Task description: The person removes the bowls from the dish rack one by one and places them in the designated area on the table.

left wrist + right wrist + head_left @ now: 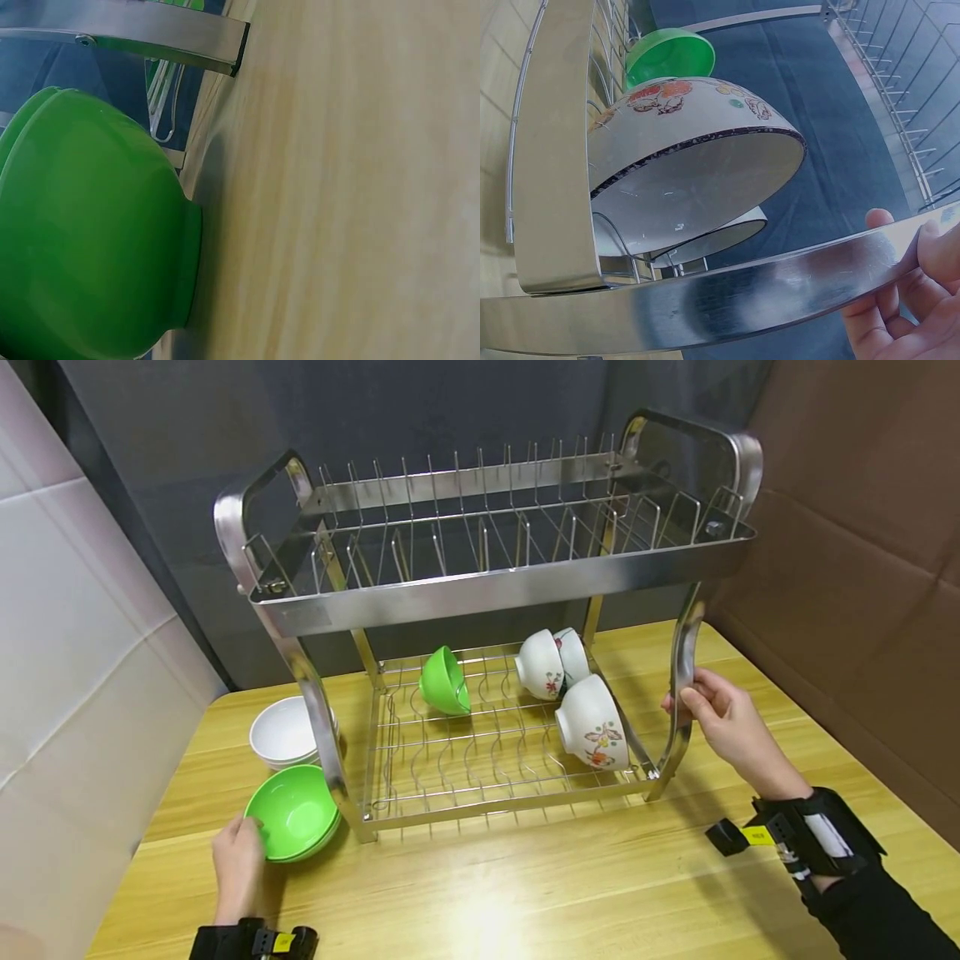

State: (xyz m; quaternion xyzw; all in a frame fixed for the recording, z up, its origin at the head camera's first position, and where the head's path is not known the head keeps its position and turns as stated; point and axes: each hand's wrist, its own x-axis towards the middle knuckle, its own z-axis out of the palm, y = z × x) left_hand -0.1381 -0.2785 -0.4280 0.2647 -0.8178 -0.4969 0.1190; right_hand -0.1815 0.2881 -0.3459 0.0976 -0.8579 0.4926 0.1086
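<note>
My left hand [238,864] holds the near-left rim of a green bowl [292,810], which is nested in at least one more green bowl; the fingers under the rim are hidden. In the left wrist view the green bowl [97,232] stands by the rack's foot, and the hand is out of sight. With thumb and fingers, my right hand [723,718] grips the right side post [681,668] of a two-tier metal dish rack [487,589]. The right wrist view shows the fingers [889,311] around that metal post [780,281].
On the lower tier, a small green bowl [444,683] leans at the left, and white flowered bowls [596,727] lean at the right. Stacked white bowls [285,731] stand behind the green ones on the wooden table [487,893]. A tiled wall [67,610] borders the left.
</note>
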